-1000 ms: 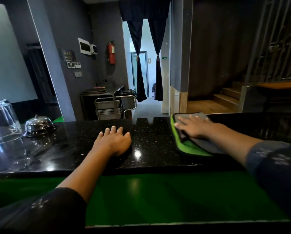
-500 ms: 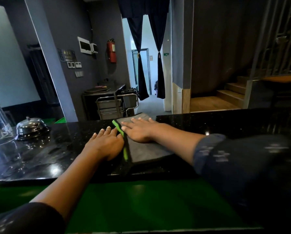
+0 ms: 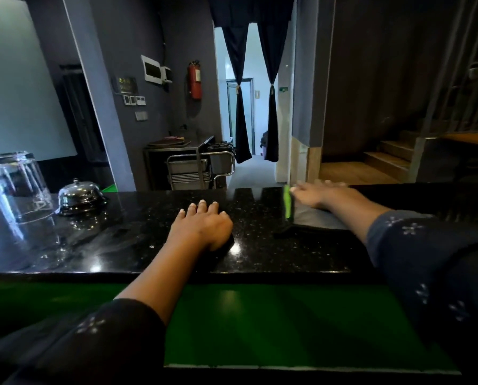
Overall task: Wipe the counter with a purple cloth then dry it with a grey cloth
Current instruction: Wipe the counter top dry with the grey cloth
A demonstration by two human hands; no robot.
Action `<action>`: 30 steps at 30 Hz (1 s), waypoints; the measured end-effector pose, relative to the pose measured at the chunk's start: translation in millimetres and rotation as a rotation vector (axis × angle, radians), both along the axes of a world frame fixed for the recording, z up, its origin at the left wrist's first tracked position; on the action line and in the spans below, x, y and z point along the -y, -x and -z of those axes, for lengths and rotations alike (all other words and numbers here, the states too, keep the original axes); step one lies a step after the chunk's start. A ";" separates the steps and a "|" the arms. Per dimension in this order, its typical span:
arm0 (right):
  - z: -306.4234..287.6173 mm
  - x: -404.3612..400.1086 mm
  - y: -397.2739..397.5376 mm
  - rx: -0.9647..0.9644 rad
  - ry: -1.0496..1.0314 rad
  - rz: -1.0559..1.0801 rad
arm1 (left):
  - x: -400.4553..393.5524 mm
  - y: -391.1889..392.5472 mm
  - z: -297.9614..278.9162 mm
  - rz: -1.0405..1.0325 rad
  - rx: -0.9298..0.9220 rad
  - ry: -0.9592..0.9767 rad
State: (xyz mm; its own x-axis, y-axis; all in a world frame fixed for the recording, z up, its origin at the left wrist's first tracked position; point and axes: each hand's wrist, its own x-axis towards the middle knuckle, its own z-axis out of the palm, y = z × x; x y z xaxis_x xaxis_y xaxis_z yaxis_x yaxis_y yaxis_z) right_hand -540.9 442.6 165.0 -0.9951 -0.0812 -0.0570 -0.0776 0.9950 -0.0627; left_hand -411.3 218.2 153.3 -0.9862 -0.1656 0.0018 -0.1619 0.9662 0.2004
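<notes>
We find the grey cloth with its green edge lying flat on the black table, toward the far edge and right of the middle. Half a second ago it sat at the centre, its green strip just beside our left hand; now it has slid away rightward, well apart from that hand, back toward where it lay a second ago. So the cloth is sweeping side to side, and we judge this to be the drying pass, the return stroke of it.

Our right hand lies on top of the cloth with fingers stretched flat, pressing it down and pushing rather than gripping; the hand is motion-blurred, so finer detail escapes us. Our left hand rests on the bare table near the middle, fingers extended and holding nothing, in the same spot as before, seemingly bracing us.

No purple cloth shows anywhere in view, which suits a wiping stage already done. The centre stretch has been covered; the left part of the table looks unreached by these strokes.

At the left end stand an upturned glass and a chrome bell, unmoved.
</notes>
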 end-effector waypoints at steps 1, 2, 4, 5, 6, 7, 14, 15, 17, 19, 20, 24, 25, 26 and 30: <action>2.6 19.5 -6.8 -0.012 0.013 -0.073 | 0.4 -0.6 0.1 -0.003 -0.002 0.003; 5.2 40.2 -17.5 -0.024 0.015 -0.165 | 0.6 -1.3 0.1 -0.008 -0.005 0.002; 7.2 73.4 -47.1 -0.029 0.032 -0.319 | -0.2 -2.7 -0.7 -0.010 -0.009 0.002; 7.3 81.8 -62.5 -0.016 0.042 -0.372 | -0.5 -4.1 -1.1 -0.009 -0.008 0.003; 7.7 82.8 -77.6 -0.005 0.049 -0.412 | -0.4 -5.6 -1.4 -0.006 -0.005 0.004; 9.1 76.4 -89.6 -0.001 0.053 -0.447 | -0.2 -6.7 -1.9 -0.002 -0.004 0.003; 5.8 -26.0 -66.3 0.019 0.070 -0.205 | -1.9 -7.8 1.3 0.011 -0.003 -0.007; 4.6 -27.2 -54.8 0.016 0.059 -0.138 | -2.7 -6.1 0.9 0.006 -0.006 -0.004; 2.1 -12.0 -41.2 -0.003 0.049 -0.038 | -2.0 -3.0 0.5 0.002 -0.009 -0.006; 0.6 15.7 -44.0 -0.030 0.045 -0.043 | -0.8 -2.7 2.0 -0.004 -0.017 0.000; 0.3 30.3 -49.7 -0.042 0.050 -0.085 | 0.0 -2.2 2.2 -0.005 -0.023 0.003; 5.0 61.1 -95.2 -0.021 0.047 -0.283 | 2.1 -3.7 2.2 0.009 -0.008 0.009; 6.4 56.7 -107.6 -0.015 0.047 -0.318 | 2.1 -3.7 1.6 0.013 -0.009 0.009; 7.1 46.9 -120.4 -0.011 0.051 -0.347 | 2.6 -3.4 1.3 0.016 -0.011 0.010; 5.2 -12.5 -154.3 0.017 0.064 -0.289 | 2.4 -3.5 4.3 0.028 -0.002 0.015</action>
State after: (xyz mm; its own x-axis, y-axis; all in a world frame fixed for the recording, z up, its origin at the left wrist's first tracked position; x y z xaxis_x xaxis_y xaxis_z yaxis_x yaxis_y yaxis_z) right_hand -386.5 455.0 159.8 -0.9292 -0.3648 -0.0587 -0.3555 0.9259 -0.1279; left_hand -407.8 215.8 149.0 -0.9904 -0.1378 0.0062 -0.1343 0.9733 0.1862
